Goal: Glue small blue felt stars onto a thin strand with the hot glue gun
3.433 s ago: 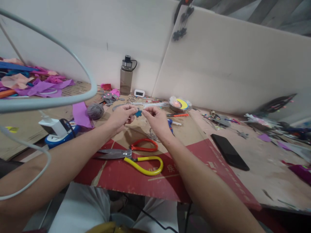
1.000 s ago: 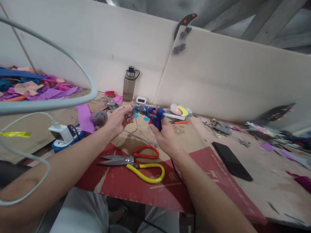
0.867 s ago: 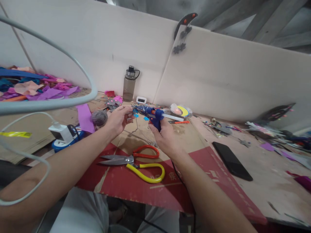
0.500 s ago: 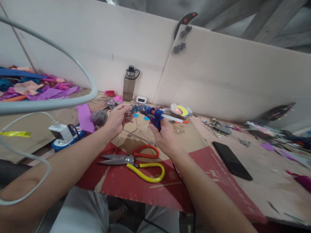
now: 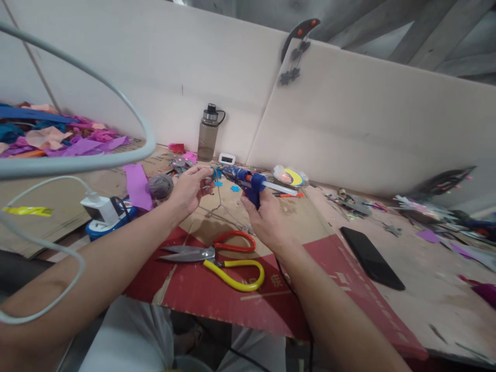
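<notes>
My left hand [image 5: 190,190] pinches a small blue felt piece [image 5: 217,173] between thumb and fingertips, and a thin grey yarn [image 5: 219,199] hangs down from it. In my right hand [image 5: 267,217] is a blue hot glue gun [image 5: 253,187], gripped by its handle, with a clear glue stick [image 5: 282,188] poking out at the back. The gun's nozzle points left at the felt piece, very close to it; whether they touch I cannot tell. Two small blue flower cut-outs, one a flower cut-out [image 5: 235,188], lie beneath. Scissors [image 5: 209,254] with red and yellow handles lie open below my hands.
A grey yarn ball [image 5: 160,185] sits left of my left hand. Behind stand a water bottle [image 5: 208,135] and a small white clock [image 5: 227,158]. A black phone [image 5: 372,258] lies at the right. A white charger [image 5: 101,209] and a looping grey tube [image 5: 147,139] are at the left.
The glue gun has drawn slightly right, away from the felt piece, and more of the blue felt shows. My left hand has hardly moved. The whole view has shifted slightly.
</notes>
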{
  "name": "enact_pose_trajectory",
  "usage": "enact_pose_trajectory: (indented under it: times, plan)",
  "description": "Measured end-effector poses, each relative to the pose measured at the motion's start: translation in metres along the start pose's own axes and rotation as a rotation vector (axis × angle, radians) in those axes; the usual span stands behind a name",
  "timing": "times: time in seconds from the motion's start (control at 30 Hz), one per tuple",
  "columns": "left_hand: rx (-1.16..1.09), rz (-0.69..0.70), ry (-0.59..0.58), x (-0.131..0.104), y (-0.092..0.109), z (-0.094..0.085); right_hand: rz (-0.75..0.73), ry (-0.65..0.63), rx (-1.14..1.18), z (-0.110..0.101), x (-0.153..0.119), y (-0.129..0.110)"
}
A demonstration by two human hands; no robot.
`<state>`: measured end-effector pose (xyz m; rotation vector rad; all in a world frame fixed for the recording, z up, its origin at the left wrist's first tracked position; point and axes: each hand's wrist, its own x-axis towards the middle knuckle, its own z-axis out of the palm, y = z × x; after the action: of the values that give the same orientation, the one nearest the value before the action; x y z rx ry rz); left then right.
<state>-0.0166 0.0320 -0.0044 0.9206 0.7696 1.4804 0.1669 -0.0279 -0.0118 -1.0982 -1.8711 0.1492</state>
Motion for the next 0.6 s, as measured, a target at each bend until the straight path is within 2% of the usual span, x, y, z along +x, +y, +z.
enact_pose_trajectory:
  times: [0.6]
  plan:
    - [-0.014,0.016,0.005,-0.0009,0.0011,0.0005,-0.004,0.010,-0.031,0.0005,-0.0004,0.0002]
